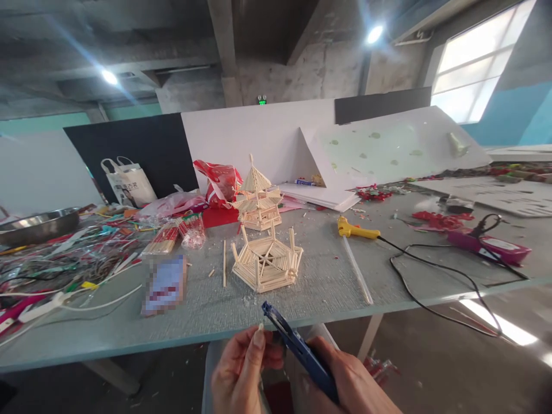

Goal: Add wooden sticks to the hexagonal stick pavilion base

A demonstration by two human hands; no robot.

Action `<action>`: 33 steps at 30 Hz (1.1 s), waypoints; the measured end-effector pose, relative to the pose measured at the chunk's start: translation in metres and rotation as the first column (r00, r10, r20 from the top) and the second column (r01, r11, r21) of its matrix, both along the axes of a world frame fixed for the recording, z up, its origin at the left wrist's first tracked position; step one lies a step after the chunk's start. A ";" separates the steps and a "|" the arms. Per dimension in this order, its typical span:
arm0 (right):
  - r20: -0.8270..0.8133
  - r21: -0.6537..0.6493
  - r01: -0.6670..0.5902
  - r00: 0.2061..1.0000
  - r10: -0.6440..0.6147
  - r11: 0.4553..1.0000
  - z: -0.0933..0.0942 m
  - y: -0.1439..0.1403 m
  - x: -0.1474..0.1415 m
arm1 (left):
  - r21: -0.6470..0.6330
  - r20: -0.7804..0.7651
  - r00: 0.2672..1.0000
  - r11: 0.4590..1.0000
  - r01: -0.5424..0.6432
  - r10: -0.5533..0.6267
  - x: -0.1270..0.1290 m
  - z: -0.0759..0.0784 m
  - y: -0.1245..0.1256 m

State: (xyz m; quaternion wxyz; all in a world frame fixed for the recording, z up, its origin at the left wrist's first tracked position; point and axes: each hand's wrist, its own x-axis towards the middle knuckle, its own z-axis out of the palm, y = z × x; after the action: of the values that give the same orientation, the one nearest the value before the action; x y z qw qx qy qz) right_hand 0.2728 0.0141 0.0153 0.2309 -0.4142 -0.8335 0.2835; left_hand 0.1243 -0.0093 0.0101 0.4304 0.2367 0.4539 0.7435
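Blue cutters held below the table edge, stick model just beyond

Gripping a pair of blue cutters (302,351), the right hand (349,379) is closed round the handle near the bottom of the view, in front of the near edge of the grey table (328,282). The left hand (241,368) is curled beside the tool, thumb and fingertips pinched together close to its jaws; whether a small stick piece sits between them is too fine to tell.

Risk, as a judgement: the left fingertips lie very near the cutting end, so a squeeze made without care could nip them, and a short offcut could spring off toward the floor, since the hands are held off the table. The hexagonal stick base (267,261) stands near the table edge and a knock from the tool tip could shift it.

The tool's long axis runs diagonally, from the right palm at lower right up to the tip at upper left, and the tip points toward the hexagonal base and the taller stick pagoda (257,195) behind it. A yellow glue gun (356,230) lies to the right, its black cord (431,287) trailing over the table
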 end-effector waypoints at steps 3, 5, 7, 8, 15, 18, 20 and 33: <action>0.023 0.037 0.021 1.000 -0.022 0.999 -0.003 0.000 0.004 | 0.015 0.044 0.998 0.999 0.038 -0.039 0.002 0.000 0.000; 0.042 0.091 0.039 0.998 -0.043 0.995 -0.007 0.001 0.006 | 0.007 0.001 1.000 1.000 0.028 -0.028 0.004 -0.001 0.000; 0.055 0.148 0.043 0.997 -0.052 0.988 -0.010 0.002 0.006 | -0.012 -0.080 0.997 1.000 0.021 -0.022 0.004 -0.003 0.000; 0.066 0.170 0.045 0.996 -0.057 0.984 -0.011 0.002 0.006 | -0.017 -0.120 0.993 1.000 0.016 -0.018 0.003 -0.004 0.000; 0.126 0.181 0.055 0.989 -0.079 0.982 -0.013 0.002 0.005 | -0.029 -0.232 0.973 1.000 0.001 -0.007 0.000 -0.011 -0.001; 0.132 0.150 0.056 0.988 -0.076 0.987 -0.017 0.002 0.005 | -0.054 -0.258 0.966 0.998 -0.010 -0.005 0.000 -0.011 -0.001; 0.126 0.159 0.058 0.989 -0.079 0.986 -0.020 0.002 0.005 | -0.073 -0.287 0.958 0.997 -0.025 0.003 0.000 -0.010 -0.002; 0.152 0.237 0.079 0.981 -0.117 0.968 -0.024 -0.001 0.003 | -0.153 -0.548 0.829 0.960 -0.236 0.116 0.004 -0.008 -0.005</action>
State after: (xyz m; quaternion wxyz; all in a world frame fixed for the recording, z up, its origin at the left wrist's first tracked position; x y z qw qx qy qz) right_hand 0.2753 0.0132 -0.0089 0.2215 -0.4476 -0.8553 0.1380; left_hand 0.1281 -0.0147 0.0022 0.2395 0.3430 0.6526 0.6317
